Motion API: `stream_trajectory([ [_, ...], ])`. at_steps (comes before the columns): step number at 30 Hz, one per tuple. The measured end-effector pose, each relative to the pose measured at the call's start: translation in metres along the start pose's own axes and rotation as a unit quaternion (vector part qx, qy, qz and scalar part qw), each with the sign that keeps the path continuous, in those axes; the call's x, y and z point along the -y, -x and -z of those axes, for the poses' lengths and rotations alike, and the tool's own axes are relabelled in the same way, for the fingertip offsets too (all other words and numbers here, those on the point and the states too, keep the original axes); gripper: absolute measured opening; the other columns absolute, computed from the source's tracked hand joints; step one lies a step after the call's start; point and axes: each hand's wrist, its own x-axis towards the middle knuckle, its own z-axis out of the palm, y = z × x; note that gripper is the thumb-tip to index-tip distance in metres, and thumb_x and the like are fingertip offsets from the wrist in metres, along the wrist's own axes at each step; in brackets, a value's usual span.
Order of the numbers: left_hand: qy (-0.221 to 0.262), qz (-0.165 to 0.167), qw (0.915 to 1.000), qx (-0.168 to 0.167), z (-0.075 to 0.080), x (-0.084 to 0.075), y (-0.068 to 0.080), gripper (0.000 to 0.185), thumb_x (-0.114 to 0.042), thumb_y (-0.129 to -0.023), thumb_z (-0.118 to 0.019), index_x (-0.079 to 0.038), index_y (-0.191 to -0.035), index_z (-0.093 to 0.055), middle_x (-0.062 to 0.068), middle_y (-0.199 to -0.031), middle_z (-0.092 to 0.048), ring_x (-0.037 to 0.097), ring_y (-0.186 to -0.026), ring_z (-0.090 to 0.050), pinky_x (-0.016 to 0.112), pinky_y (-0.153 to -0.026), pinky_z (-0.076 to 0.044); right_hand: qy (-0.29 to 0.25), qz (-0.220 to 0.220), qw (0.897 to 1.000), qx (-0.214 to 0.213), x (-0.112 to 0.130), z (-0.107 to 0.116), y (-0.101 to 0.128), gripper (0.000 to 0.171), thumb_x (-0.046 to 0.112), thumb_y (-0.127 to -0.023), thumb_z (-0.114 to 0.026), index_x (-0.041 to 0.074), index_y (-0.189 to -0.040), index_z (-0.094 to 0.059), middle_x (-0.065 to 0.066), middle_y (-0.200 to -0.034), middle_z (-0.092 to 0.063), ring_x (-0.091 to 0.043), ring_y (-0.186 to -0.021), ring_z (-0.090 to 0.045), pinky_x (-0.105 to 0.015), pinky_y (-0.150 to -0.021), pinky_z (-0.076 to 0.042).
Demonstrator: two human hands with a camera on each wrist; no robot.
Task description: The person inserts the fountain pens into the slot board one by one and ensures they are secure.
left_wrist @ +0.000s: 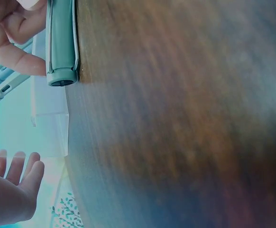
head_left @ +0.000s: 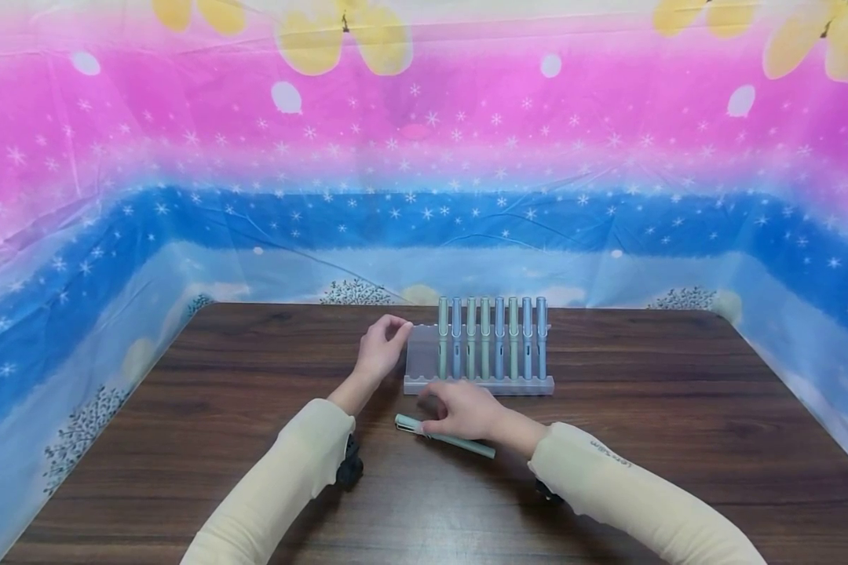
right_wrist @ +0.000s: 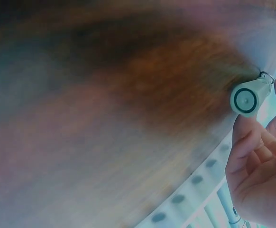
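Observation:
A clear pen stand holds several green and blue capped pens upright in a row. My left hand is at the stand's upper left corner, thumb and fingertips pinching its edge. In front of the stand a pale green capped pen lies slantwise on the table, its clip end to the left. Over this pen is my right hand, its thumb touching the barrel near the cap while the index finger is raised off it. The right wrist view shows the pen's round end beside the fingers.
The stand's front ledge has a row of notches. Dark wood-grain tabletop extends around the stand. A patterned pink and blue cloth hangs behind the table and along both sides.

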Motion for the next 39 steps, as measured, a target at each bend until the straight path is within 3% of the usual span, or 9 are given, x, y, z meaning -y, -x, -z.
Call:
stream_trajectory([
  [7, -0.004, -0.004, 1.0000, -0.005, 0.000, -0.001, 0.000, 0.021, -0.022, -0.090, -0.052, -0.004, -0.098, -0.057, 0.010, -0.098, -0.059, 0.023, -0.092, -0.053, 0.037, -0.082, -0.041, 0.008, 0.019, 1.000, 0.013, 0.004, -0.002, -0.003, 0.042, 0.037, -0.077, -0.066, 0.012, -0.109, -0.057, 0.012, -0.060, -0.048, -0.003, -0.050, -0.045, -0.020, -0.045, -0.037],
  [23, -0.004, 0.002, 1.0000, 0.002, 0.001, -0.001, 0.000, 0.022, -0.024, -0.090, -0.051, -0.004, -0.099, -0.057, 0.009, -0.100, -0.058, 0.022, -0.096, -0.052, 0.036, -0.084, -0.040, -0.021, 0.004, 0.997, 0.071, 0.005, 0.004, -0.002, 0.045, 0.020, -0.078, -0.065, 0.009, -0.119, -0.050, 0.008, -0.059, -0.048, -0.005, -0.049, -0.044, -0.021, -0.045, -0.036],
  [33, -0.001, 0.005, 1.0000, 0.001, 0.000, 0.000, 0.001, 0.022, -0.023, -0.090, -0.051, -0.004, -0.099, -0.057, 0.010, -0.099, -0.058, 0.023, -0.094, -0.053, 0.037, -0.082, -0.041, -0.013, 0.021, 0.997, 0.076, 0.003, 0.005, -0.001, 0.038, 0.015, -0.076, -0.065, 0.008, -0.111, -0.052, 0.009, -0.062, -0.049, -0.005, -0.052, -0.045, -0.020, -0.047, -0.038],
  [39, -0.005, -0.008, 0.9999, -0.005, 0.000, 0.000, 0.000, 0.021, -0.021, -0.090, -0.051, -0.003, -0.098, -0.057, 0.010, -0.098, -0.059, 0.023, -0.093, -0.053, 0.037, -0.082, -0.041, -0.064, 0.052, 0.995, 0.061, 0.000, 0.011, 0.000, 0.035, 0.009, -0.078, -0.062, 0.007, -0.111, -0.051, 0.008, -0.067, -0.051, -0.005, -0.056, -0.048, -0.020, -0.054, -0.042],
])
